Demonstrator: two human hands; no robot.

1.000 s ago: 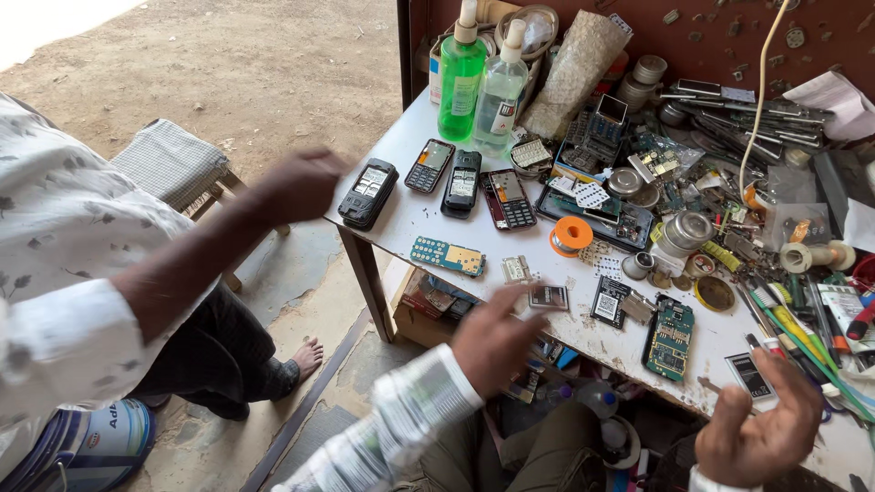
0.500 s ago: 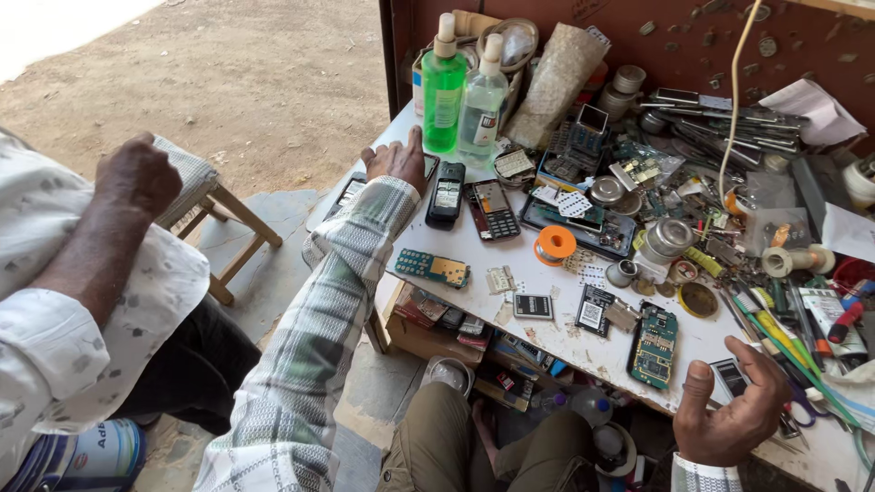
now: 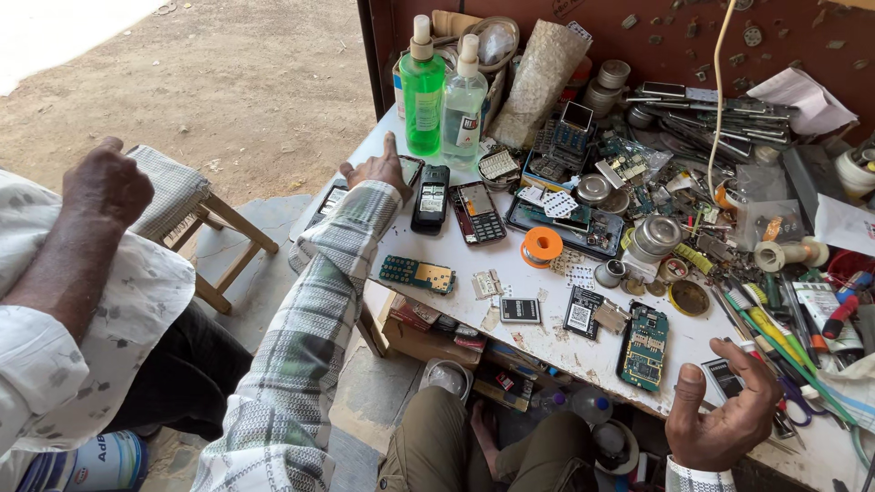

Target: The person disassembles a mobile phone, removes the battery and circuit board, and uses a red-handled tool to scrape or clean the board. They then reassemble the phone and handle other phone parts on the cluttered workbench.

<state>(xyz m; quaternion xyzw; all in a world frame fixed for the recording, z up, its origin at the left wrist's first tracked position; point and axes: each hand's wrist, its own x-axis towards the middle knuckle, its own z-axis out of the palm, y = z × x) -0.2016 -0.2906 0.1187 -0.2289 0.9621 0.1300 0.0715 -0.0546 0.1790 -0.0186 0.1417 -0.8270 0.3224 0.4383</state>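
My left hand, at the end of a plaid sleeve, lies flat at the far left end of the white table, fingers spread and index finger pointing away. It rests on a small dark phone and grips nothing. A black phone and a dark red keypad phone lie just right of it. My right hand hovers palm up at the table's near right edge, fingers loosely curled and empty, near a green circuit board.
Another person in a white patterned shirt sits at left, a fist raised beside a wooden stool. A green bottle and a clear bottle stand at the back. An orange tape roll, tools and parts crowd the right side.
The other person's hand left the phones and drew back to the left as a fist. My left hand reached from the table's front edge out to the far left phones.
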